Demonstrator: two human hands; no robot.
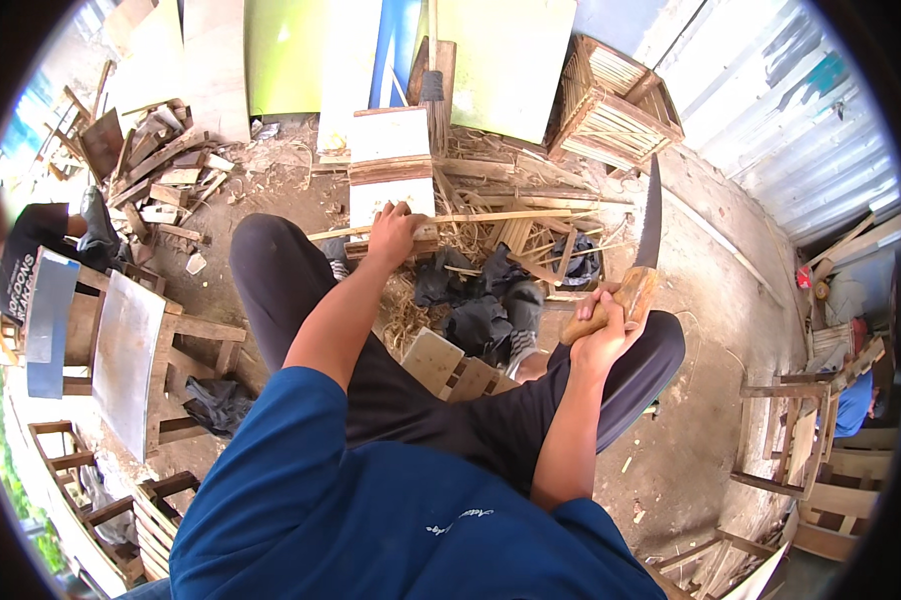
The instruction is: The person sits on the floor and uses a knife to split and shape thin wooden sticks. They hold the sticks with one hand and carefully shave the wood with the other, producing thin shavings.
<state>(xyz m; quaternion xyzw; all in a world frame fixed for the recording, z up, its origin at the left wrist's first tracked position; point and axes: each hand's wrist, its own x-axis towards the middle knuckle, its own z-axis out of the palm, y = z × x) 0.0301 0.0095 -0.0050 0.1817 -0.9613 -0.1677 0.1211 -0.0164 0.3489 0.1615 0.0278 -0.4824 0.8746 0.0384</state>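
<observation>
My right hand [607,326] is wrapped around the wooden handle of a handsaw [651,222]. The dark toothed blade points up and away from me, apart from any wood. Ahead of me, my left hand [395,234] grips a thin wooden strip [501,216] across a low wooden block with a white top [391,135]. The strip runs left to right and sticks out well past the block on the right. My left fingertips rest at the white surface; part of the strip is hidden under that hand.
Black plastic bags [479,325] and wood shavings lie between my legs. A broom [435,100] leans behind the block. Scrap wood [161,165] is heaped at far left, a slatted crate [621,110] stands far right. Near a wooden chair [136,350], another person [46,240] sits at left.
</observation>
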